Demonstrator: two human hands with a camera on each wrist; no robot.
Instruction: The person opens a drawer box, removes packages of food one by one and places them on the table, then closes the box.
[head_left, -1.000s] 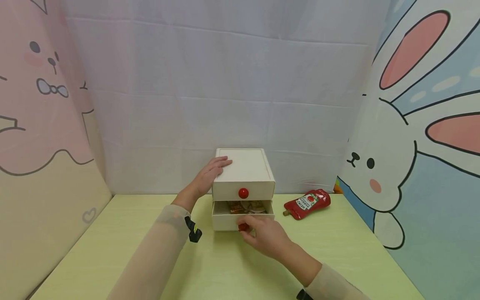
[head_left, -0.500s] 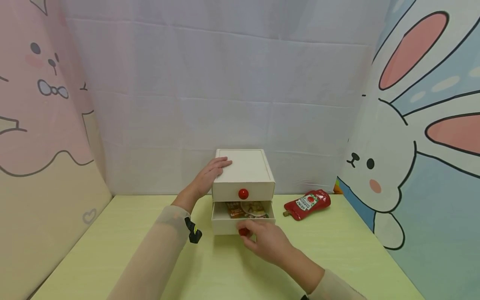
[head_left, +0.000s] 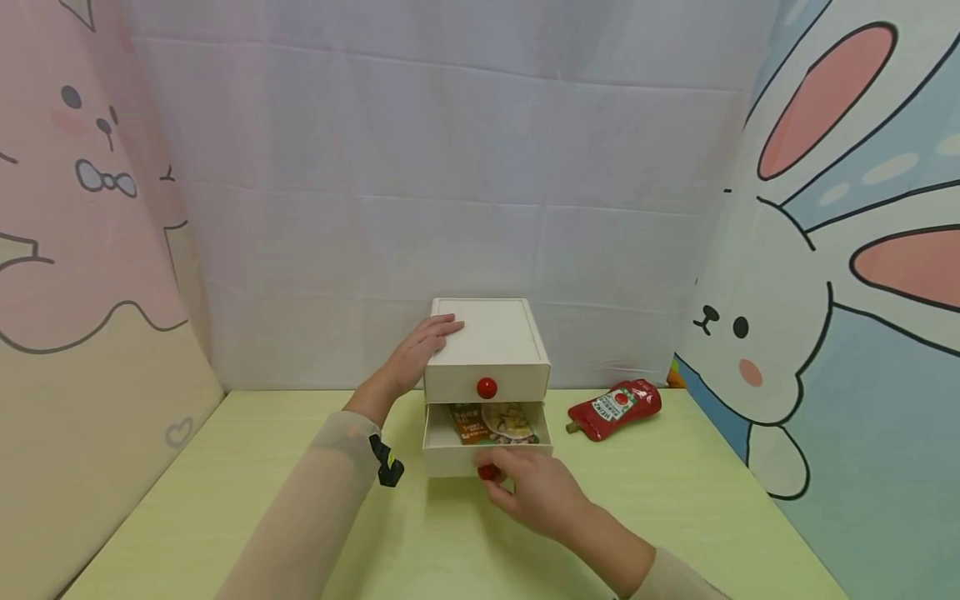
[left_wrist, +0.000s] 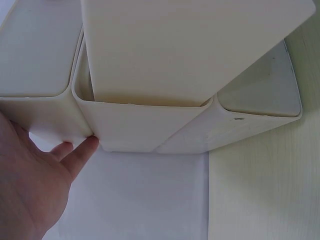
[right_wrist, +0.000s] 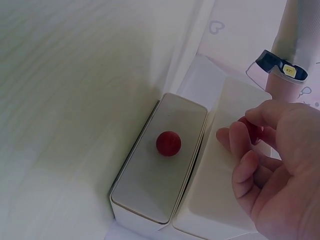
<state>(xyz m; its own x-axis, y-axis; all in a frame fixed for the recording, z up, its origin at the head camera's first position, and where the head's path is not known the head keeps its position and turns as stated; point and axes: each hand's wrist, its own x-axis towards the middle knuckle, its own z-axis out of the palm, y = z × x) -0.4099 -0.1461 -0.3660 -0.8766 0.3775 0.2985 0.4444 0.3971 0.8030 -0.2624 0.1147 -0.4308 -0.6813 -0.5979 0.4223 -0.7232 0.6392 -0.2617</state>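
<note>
A small white two-drawer box (head_left: 491, 329) stands on the table against the back curtain. Its upper drawer (head_left: 453, 384) is closed and has a round red knob (right_wrist: 168, 143). The lower drawer (head_left: 450, 460) is pulled part way out; a brown and yellow printed food packet (head_left: 498, 423) lies inside. My right hand (head_left: 536, 490) pinches the lower drawer's red knob (right_wrist: 254, 131) between thumb and fingers. With fairly straight fingers, my left hand (head_left: 416, 350) rests on the box's top left edge; the left wrist view shows its fingers (left_wrist: 80, 155) against the side wall.
A red Heinz ketchup pouch (head_left: 615, 408) lies on the pale green table (head_left: 300, 417) to the right of the box. Behind hangs a white curtain (head_left: 450, 167). Cartoon-printed cloths, a rabbit cloth (head_left: 787, 333) among them, close off both sides.
My right hand has drawn the lower drawer further out toward me, so more of the packet shows. The left hand keeps its place on the box.
</note>
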